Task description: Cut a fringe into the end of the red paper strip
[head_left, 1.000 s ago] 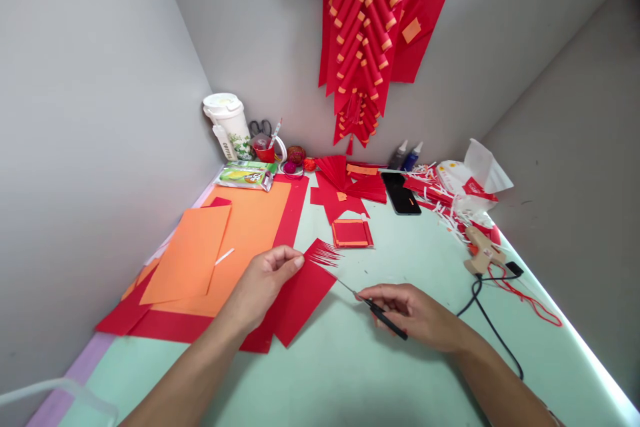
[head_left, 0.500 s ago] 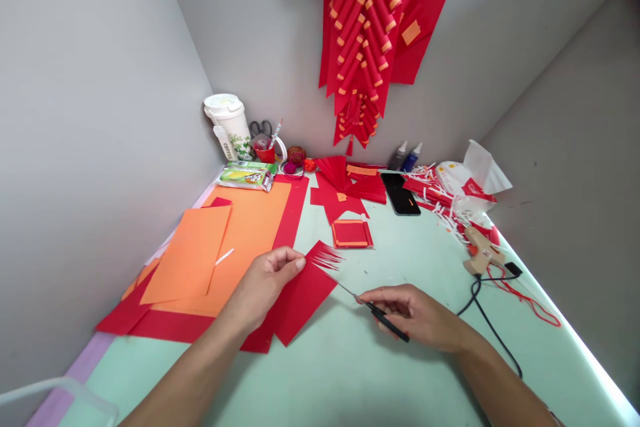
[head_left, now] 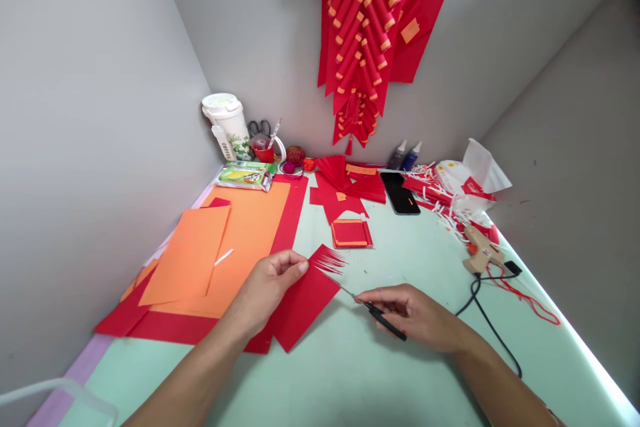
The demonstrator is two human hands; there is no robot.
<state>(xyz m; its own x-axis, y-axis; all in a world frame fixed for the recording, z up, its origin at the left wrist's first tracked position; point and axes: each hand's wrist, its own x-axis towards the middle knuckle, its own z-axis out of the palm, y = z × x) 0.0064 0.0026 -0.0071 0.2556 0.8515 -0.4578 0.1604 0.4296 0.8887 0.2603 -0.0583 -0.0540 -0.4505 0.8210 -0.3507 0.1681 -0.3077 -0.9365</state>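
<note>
A red paper strip point(head_left: 306, 310) is pinched between the thumb and fingers of my left hand point(head_left: 275, 283), above the table. Its far end is cut into a fringe of thin slivers point(head_left: 331, 260). My right hand point(head_left: 410, 312) is closed around black-handled scissors point(head_left: 383, 320), whose thin blades lie at the paper's right edge, just below the fringe. The blade tips are partly hidden against the paper. Beyond the strip lies a small red paper square with orange borders point(head_left: 350, 233).
Orange sheets point(head_left: 187, 257) on larger red sheets point(head_left: 170, 330) cover the left side. Folded red fans point(head_left: 367, 188), a phone point(head_left: 400, 193) and paper shreds lie at the back. A glue gun point(head_left: 483, 252) with its cord is at right. Red paper firecrackers point(head_left: 365, 33) hang on the wall.
My left hand and the red paper strip have shifted slightly right and down. The scissors stay at the paper's edge, in my right hand.
</note>
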